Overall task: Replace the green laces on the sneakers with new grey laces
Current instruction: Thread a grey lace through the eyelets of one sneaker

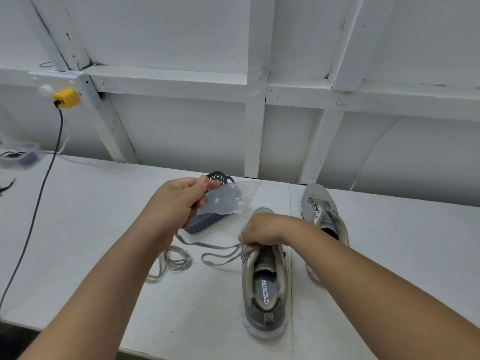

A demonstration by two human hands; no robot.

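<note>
Mid-task view, unlacing stage. Near sneaker (265, 279) on the desk (104, 229), heel toward the viewer, with a pale greenish-grey lace (218, 255) seemingly drawn most of the way out of its eyelets, loops trailing leftward across the desk. Right hand (259, 231) directly over the forefoot of this sneaker, fingers curled and pinching the lace at the upper eyelets. Far sneaker (323, 213) just beyond the right forearm, eyelets apparently bare; by judgement, already stripped. Loose coiled lace (171, 261) below the left wrist, likely the one pulled from that shoe.

Left hand (179, 201) raised above the desk, fingers closed on the corner of a clear plastic bag (228, 200); contents indistinct, possibly the new grey laces. Another strand running from beneath this hand toward the right hand; whether gripped along with the bag, cannot tell. Dark perforated basket (205, 220) just behind and under the left hand, partly hidden by the bag.

Remaining, by judgement: finishing removal from the near sneaker, opening the bag, threading both sneakers with grey laces. No new lacing visible in either shoe.
</note>
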